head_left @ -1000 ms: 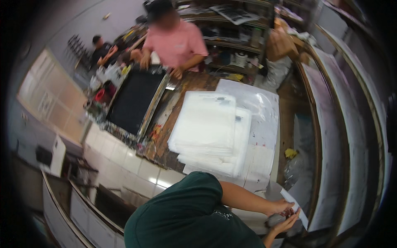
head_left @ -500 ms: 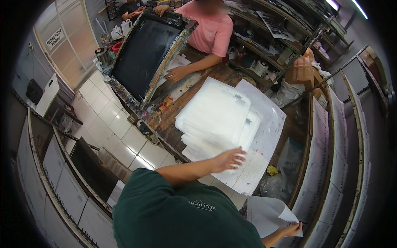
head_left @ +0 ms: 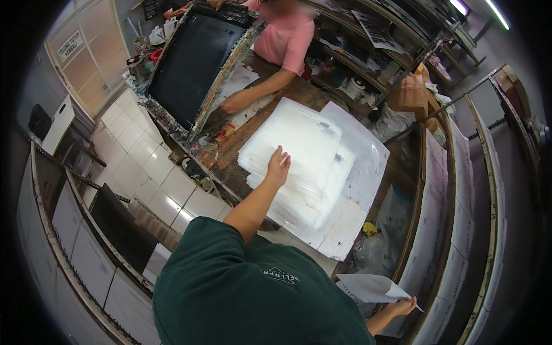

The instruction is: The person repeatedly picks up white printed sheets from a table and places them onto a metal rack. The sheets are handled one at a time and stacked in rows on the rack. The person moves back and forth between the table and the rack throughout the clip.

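My left hand (head_left: 279, 167) hovers over, or just touches, the near left part of a stack of thin white sheets (head_left: 299, 129); its fingers are loosely apart, with nothing in them. Dark print shows near the right edge of the top sheets. Low at the right, my right hand (head_left: 405, 306) pinches the edge of a printed white sheet (head_left: 368, 287), which hangs curled beside my body. Across the table, a person in pink holds up a dark framed printing screen (head_left: 195, 63) with one hand. That person's other hand (head_left: 234, 102) reaches beneath the screen.
The stack lies on a large pale board (head_left: 368, 155) on a stained wooden table (head_left: 230, 155). Racks (head_left: 425, 230) with printed white sheets stand close on my right, and more racks (head_left: 86, 247) on my left. Clear plastic (head_left: 371, 253) and a yellow scrap (head_left: 370, 229) lie beside the board.
My left hand has swung forward and left over the stack. My right hand still holds its sheet, which now hangs more folded. The screen has tilted slightly, and the other person's hand has shifted under it.
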Available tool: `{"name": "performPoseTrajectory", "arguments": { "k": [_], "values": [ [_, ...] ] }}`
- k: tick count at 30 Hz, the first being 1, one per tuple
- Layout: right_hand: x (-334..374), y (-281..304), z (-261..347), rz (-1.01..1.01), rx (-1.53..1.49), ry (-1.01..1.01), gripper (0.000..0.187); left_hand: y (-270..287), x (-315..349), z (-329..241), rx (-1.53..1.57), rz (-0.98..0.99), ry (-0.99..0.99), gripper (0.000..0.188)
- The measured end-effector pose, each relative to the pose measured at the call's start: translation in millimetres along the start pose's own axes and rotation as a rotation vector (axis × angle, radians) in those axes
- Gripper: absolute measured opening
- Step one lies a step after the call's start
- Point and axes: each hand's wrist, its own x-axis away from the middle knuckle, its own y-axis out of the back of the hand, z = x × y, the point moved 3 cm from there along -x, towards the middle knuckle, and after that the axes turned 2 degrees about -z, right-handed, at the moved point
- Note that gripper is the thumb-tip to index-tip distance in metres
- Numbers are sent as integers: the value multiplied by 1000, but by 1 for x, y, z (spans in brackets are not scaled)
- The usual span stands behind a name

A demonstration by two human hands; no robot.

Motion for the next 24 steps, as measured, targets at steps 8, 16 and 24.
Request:
{"name": "performPoseTrajectory", "arguments": {
  "k": [8, 16, 24],
  "values": [
    [28, 22, 20, -22, -18, -63, 26, 3, -70, -20, 126, -135, -92, 74],
    [61, 73, 27, -83, 22, -41, 29, 18, -143, 63, -274, -179, 1, 35],
    [131, 13, -13, 76, 413, -135, 35, -94, -43, 145, -699, 254, -26, 65]
  ]
}}
